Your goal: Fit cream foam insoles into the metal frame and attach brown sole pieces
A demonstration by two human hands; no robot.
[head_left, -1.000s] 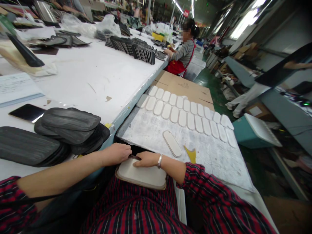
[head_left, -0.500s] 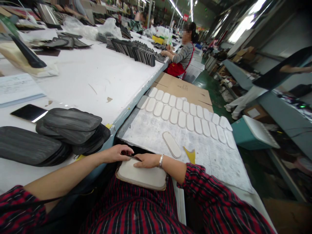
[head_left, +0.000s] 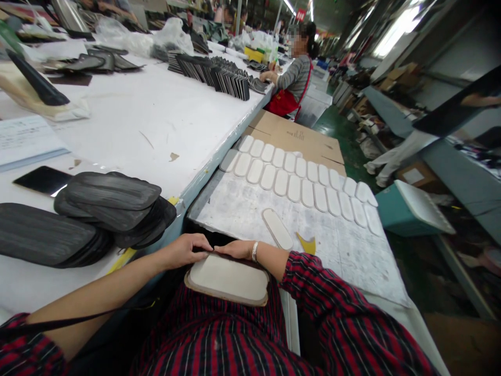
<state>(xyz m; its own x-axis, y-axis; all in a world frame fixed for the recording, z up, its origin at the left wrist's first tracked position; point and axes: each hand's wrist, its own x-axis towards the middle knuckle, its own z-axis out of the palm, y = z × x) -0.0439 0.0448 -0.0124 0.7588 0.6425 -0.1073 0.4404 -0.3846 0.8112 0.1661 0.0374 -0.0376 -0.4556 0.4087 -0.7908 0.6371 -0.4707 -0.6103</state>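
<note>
A cream oval panel [head_left: 229, 279] with a brown, uneven border lies on my lap, at the edge of the table. My left hand [head_left: 191, 250] is closed in a pinch at the far left part of its border. Right beside it, my right hand [head_left: 235, 249], with a silver bracelet at the wrist, pinches the same far border, its thumb close to the left fingertips. The fold of material between the fingers is small and mostly hidden. To the left, dark grey oval pieces [head_left: 113, 196] lie in a loose stack on the white table [head_left: 129, 125].
Rows of white oval pieces [head_left: 281, 181] cover part of a lower board [head_left: 332, 245] at right. One loose oval [head_left: 277, 228] and a yellow scrap [head_left: 306, 243] lie nearer. A phone [head_left: 42, 180] rests at left. A co-worker [head_left: 297, 68] sits farther along the table.
My right hand has drawn back from the panel's cream face to its far border, leaving more of the face uncovered. My left fingers stay at the border. The view has shifted slightly.
</note>
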